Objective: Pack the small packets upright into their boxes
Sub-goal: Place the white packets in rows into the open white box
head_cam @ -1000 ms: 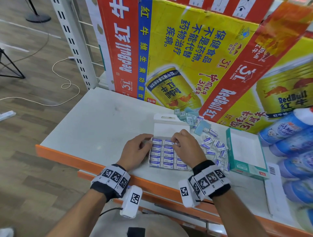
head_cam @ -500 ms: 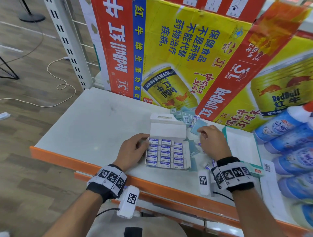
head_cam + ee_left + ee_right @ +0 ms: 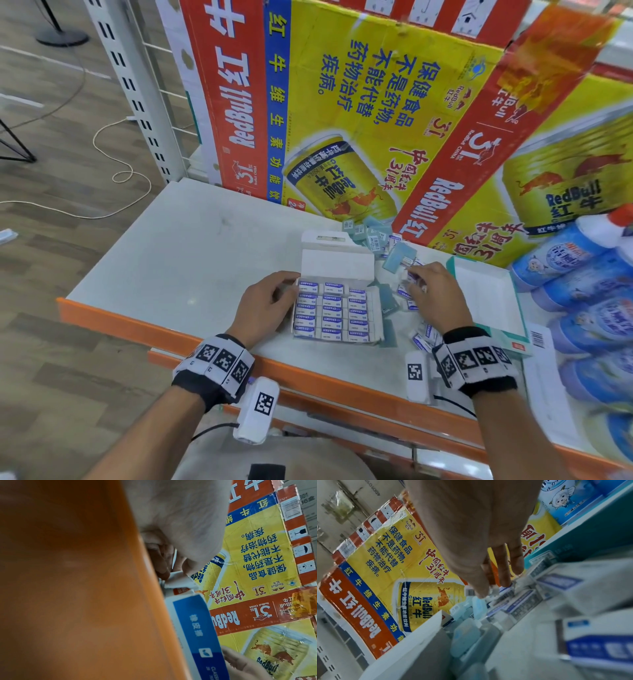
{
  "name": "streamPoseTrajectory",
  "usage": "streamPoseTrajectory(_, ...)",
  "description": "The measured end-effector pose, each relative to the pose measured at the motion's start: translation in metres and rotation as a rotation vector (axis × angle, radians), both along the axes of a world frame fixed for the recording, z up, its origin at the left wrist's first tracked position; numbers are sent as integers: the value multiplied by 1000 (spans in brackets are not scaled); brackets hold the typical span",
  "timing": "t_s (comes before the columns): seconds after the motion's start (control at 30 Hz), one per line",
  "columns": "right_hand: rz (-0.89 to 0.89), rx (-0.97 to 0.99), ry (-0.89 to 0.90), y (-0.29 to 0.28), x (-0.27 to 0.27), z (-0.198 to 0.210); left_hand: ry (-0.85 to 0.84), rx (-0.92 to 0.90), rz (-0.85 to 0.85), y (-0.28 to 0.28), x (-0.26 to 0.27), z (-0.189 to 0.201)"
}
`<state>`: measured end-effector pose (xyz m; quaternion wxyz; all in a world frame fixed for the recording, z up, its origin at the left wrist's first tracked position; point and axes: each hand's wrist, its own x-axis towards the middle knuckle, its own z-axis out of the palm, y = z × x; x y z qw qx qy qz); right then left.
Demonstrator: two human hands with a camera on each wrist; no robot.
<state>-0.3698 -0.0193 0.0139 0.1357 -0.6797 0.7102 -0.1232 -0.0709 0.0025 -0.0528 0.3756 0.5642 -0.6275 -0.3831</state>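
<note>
The left hand (image 3: 267,303) is laid against the left wall of the open white cardboard box (image 3: 337,310), fingers curled round its far left corner, thumb near the flap; the box is held steady on the white desk (image 3: 178,260). Inside the box, small white packets with blue "ERASER" labels (image 3: 330,310) are packed in three columns, long axes running left-right; the far right slot looks less full, though that is only a judgement. Just right of the box, a loose heap of the same white-and-blue packets (image 3: 424,334), mixed with pale blue ones (image 3: 399,255), is spread on the desk toward the yellow and red cardboard carton (image 3: 394,120) at the back. The right hand (image 3: 435,296) is lowered over this heap, fingertips (image 3: 505,584) brought together on one loose packet (image 3: 506,589); whether it is truly pinched or only touched cannot be told for sure. The heap lies directly under and ahead of the right hand, the box to its left, so the right hand is the nearer one for picking and a short leftward carry is called for. Further right, a closed teal-edged white box (image 3: 489,301) is set flat, with blue and white bottles (image 3: 589,284) beyond.
</note>
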Motion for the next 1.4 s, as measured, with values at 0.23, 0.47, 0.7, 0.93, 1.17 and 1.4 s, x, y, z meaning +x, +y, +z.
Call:
streamPoseTrajectory(0.23,150,-91,-231,6,30,19,-22,-2,0,0,0,0)
streamPoseTrajectory(0.47,292,-1,-50,8,50,15,-12,-5,10,0,0,-1)
streamPoseTrajectory(0.7,298,50,15,9,56,12,0,-3,14,0,0,-1)
streamPoseTrajectory(0.93,294,30,96,9,62,10,-25,-4,16,0,0,-1)
streamPoseTrajectory(1.17,277,19,110,9,64,5,-28,1,14,0,0,0)
streamPoseTrajectory(1.4,265,19,111,8,65,1,-32,9,15,0,1,-1)
